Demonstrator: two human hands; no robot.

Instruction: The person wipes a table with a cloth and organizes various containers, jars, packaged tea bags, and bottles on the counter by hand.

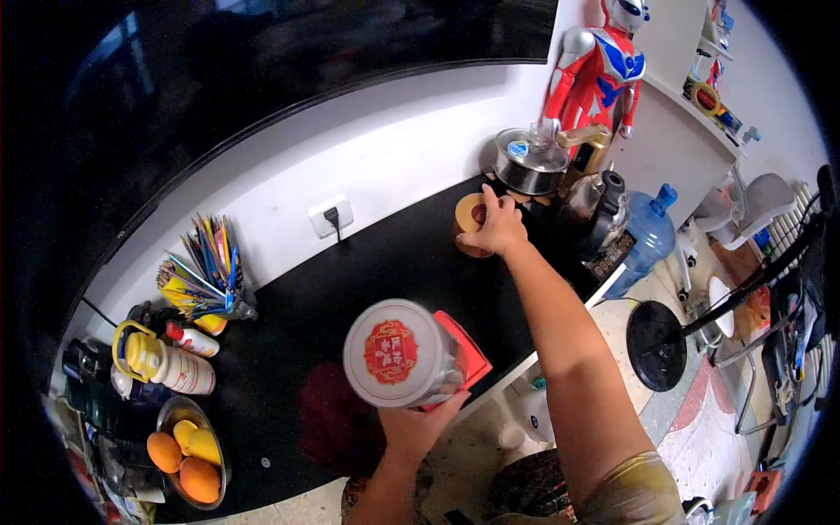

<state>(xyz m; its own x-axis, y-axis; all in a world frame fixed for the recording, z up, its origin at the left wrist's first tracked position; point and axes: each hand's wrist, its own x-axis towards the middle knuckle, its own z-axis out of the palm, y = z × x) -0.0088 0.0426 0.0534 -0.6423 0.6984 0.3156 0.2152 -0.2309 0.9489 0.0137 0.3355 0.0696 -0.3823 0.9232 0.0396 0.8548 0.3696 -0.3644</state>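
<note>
My left hand [422,430] is closed round the lower side of a clear plastic jar, whose round lid [391,353] is translucent white with a red Chinese label. Against the jar's right side, close to my fingers, sits a red box-like piece [465,350]. Farther back, my right hand [500,227] reaches across the black counter [385,254] and grips a round tan canister [468,210] from above. Its thumb lies at the near side and the fingers over the far rim. Part of the canister is hidden under the hand.
Behind the canister stand a lidded pot [530,162] and a kettle [595,206]. On the left are a pencil holder [241,304], a yellow-topped bottle [175,360] and a metal bowl [219,437] of fruit. A blue water jug [649,232] stands beyond the counter's right end.
</note>
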